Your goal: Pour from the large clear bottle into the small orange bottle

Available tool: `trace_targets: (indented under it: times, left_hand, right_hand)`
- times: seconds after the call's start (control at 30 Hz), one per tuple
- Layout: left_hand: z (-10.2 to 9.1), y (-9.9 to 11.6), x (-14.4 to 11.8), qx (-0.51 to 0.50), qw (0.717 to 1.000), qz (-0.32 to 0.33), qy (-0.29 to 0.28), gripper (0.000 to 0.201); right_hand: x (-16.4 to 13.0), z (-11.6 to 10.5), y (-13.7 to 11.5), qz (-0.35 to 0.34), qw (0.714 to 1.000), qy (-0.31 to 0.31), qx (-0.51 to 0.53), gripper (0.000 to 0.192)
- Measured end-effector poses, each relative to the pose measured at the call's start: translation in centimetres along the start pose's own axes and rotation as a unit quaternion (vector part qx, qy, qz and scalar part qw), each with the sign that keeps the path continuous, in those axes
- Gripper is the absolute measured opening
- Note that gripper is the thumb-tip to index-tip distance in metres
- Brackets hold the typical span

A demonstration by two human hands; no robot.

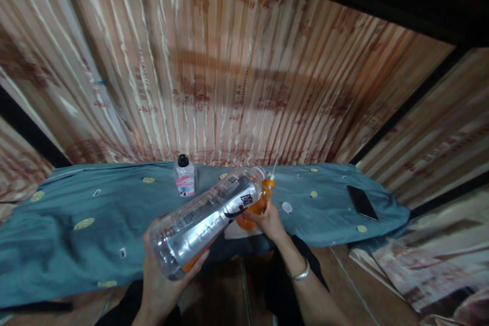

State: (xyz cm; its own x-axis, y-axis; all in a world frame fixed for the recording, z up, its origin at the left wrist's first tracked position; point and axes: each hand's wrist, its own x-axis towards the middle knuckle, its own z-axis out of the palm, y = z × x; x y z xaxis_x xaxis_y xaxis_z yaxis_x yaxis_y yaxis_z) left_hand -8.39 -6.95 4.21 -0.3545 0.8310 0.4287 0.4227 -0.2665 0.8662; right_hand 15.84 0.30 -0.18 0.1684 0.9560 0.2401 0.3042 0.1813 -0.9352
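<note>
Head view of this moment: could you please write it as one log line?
left hand: holds tilted large bottle | right hand: holds orange container | black-capped bottle: upright on blue cloth

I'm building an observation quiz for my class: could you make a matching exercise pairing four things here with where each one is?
1. Large clear bottle
2. Orange container
3. Black-capped bottle
4. Dark flat object

a. Standing upright on the cloth
b. In the right hand
c. Lying near the cloth's right end
d. Tilted, in the left hand

Pairs: 1-d, 2-b, 3-a, 4-c
</note>
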Motion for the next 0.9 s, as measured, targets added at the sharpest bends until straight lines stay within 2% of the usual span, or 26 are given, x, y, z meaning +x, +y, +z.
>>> trace_targets:
  times: [0.33, 0.9]
  left_hand:
    - [0.1, -0.1, 0.0, -0.009, 1.000, -0.010, -0.002, 0.089]
    - [0.1, -0.7, 0.2, -0.003, 1.000, 0.019, -0.003, 0.087]
  right_hand:
    - [0.1, 0.1, 0.6, 0.012, 1.000, 0.012, -0.011, 0.062]
    - [0.2, 0.2, 1.0, 0.010, 1.000, 0.004, 0.003, 0.065]
